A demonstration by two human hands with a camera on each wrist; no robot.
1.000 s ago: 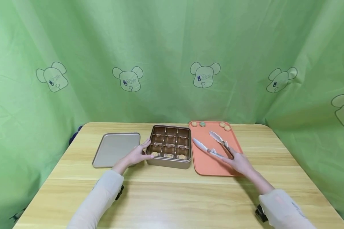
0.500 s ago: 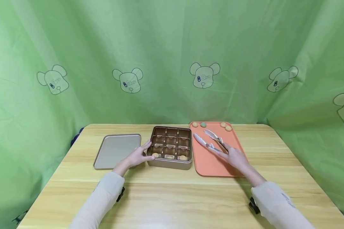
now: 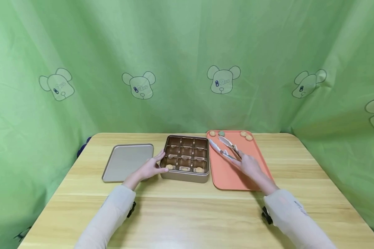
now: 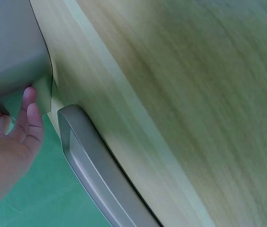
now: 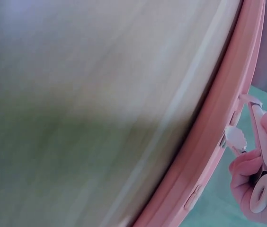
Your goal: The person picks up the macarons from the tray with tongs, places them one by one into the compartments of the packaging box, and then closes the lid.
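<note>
Two hands: we see both reaching over the desk, each with its own thing.
Right hand: its fingers are curled round the tongs, and we find it over the middle of the coral tray.
Tongs: their arms stand apart with nothing between the tips, which point toward the tray's far left corner; we cannot tell whether they touch its surface.
Left hand: thumb and fingers are spread along the near left corner of the square tin, touching it; in the left wrist view we see fingertips against its side wall.
Tin: it sits flat near the desk's far edge, about midway along it, just left of the tray.
Insert: we count nine brown compartments, three by three, inside the tin.
Near row: one round cookie lies in the left compartment and another cookie in the right; something tan shows low in the middle one, too hidden for us to name.
Coral tray: it reaches the desk's far edge, right of centre.
Tray's far edge: a tan cookie lies at the left corner with a green cookie beside it; two tan cookies lie together by the right corner.
Lid: we see it flat, toward the desk's far left corner.
Backdrop: a green curtain with bear-head outlines hangs behind the desk.
</note>
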